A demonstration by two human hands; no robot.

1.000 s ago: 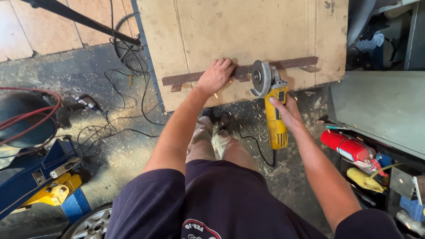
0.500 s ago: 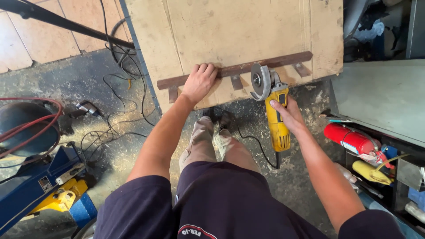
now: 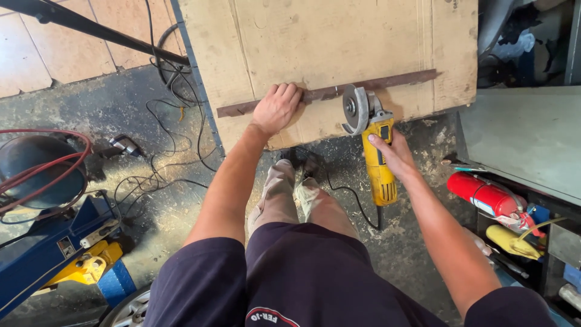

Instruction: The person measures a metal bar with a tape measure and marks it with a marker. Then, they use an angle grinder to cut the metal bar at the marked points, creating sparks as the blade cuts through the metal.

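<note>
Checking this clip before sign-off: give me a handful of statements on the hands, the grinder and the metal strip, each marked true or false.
1. The left hand presses on the rusty metal strip. True.
2. The right hand holds a blue drill. False: it grips a yellow angle grinder.
3. The strip lies on a wooden board. True.
4. The grinder's disc sits left of the left hand. False: it is to that hand's right, at the strip.
5. A red fire extinguisher lies to the person's right. True.
6. The strip lies on bare concrete. False: it rests on the board, above the floor.
</note>
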